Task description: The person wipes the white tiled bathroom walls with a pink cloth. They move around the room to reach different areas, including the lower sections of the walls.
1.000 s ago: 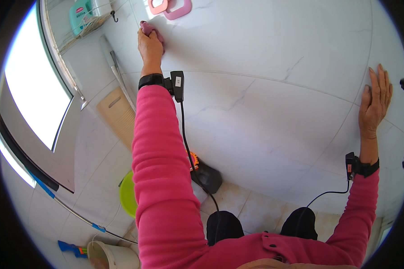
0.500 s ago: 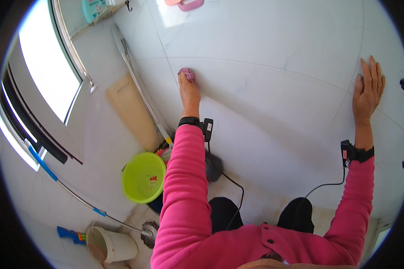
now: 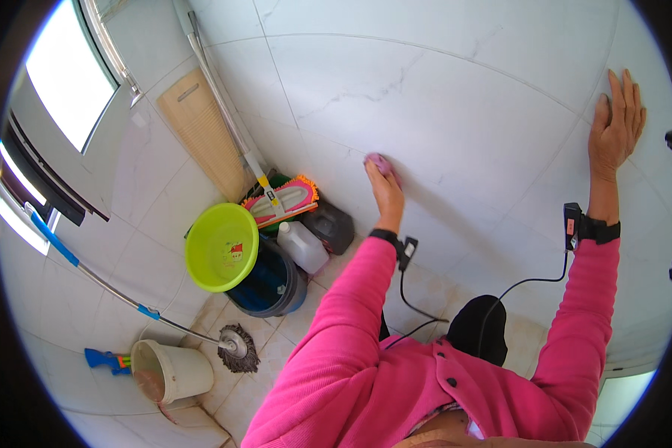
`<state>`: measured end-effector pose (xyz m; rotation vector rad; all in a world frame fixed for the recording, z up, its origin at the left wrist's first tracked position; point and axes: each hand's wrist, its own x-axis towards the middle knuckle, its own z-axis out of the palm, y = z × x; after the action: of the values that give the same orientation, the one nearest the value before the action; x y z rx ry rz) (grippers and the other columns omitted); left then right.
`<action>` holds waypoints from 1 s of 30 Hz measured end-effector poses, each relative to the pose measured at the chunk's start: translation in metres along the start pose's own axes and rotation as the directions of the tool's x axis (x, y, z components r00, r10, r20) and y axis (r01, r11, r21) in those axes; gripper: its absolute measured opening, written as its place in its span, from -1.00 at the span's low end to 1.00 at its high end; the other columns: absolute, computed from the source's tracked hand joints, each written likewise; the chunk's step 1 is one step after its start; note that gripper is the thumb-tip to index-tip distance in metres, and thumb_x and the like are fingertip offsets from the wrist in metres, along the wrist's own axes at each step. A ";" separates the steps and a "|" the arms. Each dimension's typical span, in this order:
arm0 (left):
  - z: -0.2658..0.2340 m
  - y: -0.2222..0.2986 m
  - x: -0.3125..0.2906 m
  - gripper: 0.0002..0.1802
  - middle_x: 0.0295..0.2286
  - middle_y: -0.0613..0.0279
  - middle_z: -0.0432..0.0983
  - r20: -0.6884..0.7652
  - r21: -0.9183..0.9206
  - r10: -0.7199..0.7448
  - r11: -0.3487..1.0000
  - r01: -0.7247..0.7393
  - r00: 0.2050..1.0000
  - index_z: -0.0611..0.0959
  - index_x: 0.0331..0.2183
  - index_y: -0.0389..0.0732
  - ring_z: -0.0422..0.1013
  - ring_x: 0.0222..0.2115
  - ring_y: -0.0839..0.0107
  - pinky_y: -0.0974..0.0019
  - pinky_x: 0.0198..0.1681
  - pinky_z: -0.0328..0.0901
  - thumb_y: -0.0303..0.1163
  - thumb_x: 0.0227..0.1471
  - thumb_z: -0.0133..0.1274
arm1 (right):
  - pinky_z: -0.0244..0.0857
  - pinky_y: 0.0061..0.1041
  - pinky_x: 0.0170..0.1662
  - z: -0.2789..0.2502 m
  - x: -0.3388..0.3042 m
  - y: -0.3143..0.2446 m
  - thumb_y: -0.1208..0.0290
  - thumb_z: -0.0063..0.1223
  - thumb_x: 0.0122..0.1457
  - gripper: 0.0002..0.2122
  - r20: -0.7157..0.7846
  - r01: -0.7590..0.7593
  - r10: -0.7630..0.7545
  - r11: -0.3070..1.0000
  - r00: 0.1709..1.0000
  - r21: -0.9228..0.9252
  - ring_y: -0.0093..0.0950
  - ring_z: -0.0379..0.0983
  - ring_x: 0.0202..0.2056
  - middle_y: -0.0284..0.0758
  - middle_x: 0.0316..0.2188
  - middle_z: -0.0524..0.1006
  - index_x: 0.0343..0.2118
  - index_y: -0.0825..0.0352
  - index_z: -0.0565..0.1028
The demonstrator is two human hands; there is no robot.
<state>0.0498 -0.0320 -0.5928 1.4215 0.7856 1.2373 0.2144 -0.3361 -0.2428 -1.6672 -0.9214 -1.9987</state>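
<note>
Head view: the left hand (image 3: 386, 196) presses a crumpled pink cloth (image 3: 379, 162) to the white tiled wall (image 3: 440, 97), fingers closed on it – their exact placement is partly hidden. The right hand (image 3: 614, 142) lies flat against the tiles, fingers extended and slightly spread, thumb apart. At lower left, a lime-green basin (image 3: 209, 243) overlaps a dark bucket (image 3: 290, 287) beside a whitish jug (image 3: 303, 248).

Cloth (image 3: 381, 162) in left fingers (image 3: 375, 176), on wall (image 3: 440, 104). Right fingers (image 3: 629, 108) on wall, between 2 and 3 o'clock of cloth. Basin (image 3: 207, 240) on bucket (image 3: 285, 291), 8 o'clock of cloth. From basin: washboard (image 3: 196, 127) at 12, flat mop (image 3: 295, 197) at 2, string mop head (image 3: 239, 359) at 6. Jug (image 3: 304, 250) between bucket and canister (image 3: 331, 226). Pail (image 3: 190, 375) at 8 from string mop head.
</note>
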 end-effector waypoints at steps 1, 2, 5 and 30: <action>0.009 0.008 -0.016 -0.39 0.22 -0.19 -0.03 0.038 -0.047 0.108 0.993 -0.106 0.993 0.06 0.22 -0.40 -0.04 0.24 -0.03 0.24 0.27 -0.11 -0.53 0.17 -0.19 | -0.09 -0.32 0.31 -0.001 0.000 0.000 0.31 -0.08 0.26 -0.69 -0.004 0.007 -0.007 1.000 1.000 -0.002 -0.51 0.16 0.23 -0.61 0.17 0.34 0.06 -0.07 0.44; 0.015 0.021 -0.028 -0.39 0.23 -0.20 -0.07 0.006 -0.023 0.154 0.988 -0.154 0.988 0.06 0.22 -0.39 -0.09 0.26 -0.03 0.20 0.28 -0.14 -0.56 0.16 -0.20 | -0.10 -0.32 0.31 -0.001 0.000 0.000 0.32 -0.08 0.26 -0.69 -0.002 0.007 -0.007 1.000 1.000 -0.013 -0.50 0.16 0.23 -0.61 0.18 0.34 0.06 -0.07 0.44; 0.030 0.076 -0.033 -0.39 0.25 -0.20 -0.13 -0.056 0.003 0.402 0.915 -0.403 0.914 0.08 0.23 -0.37 -0.21 0.29 -0.03 0.13 0.30 -0.26 -0.61 0.15 -0.23 | -0.11 -0.31 0.31 -0.002 0.000 0.001 0.36 -0.08 0.25 -0.67 0.018 0.023 -0.023 0.999 1.000 -0.025 -0.48 0.15 0.24 -0.57 0.18 0.34 0.08 -0.04 0.43; -0.136 0.054 0.265 -0.48 -0.07 0.03 0.35 -0.318 -0.115 0.192 0.964 -0.238 0.929 0.19 0.16 -0.31 0.32 -0.13 0.31 0.33 -0.03 0.24 -0.51 0.17 -0.19 | 0.14 -0.41 0.19 -0.009 0.007 0.028 0.40 -0.15 0.28 -0.70 0.100 0.191 -0.176 0.969 0.979 -0.156 -0.34 0.33 0.11 -0.28 0.08 0.43 0.05 0.16 0.47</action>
<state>-0.0220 0.2395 -0.4800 1.2313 0.7344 1.6802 0.2248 -0.3616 -0.2296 -1.8283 -0.9967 -2.1932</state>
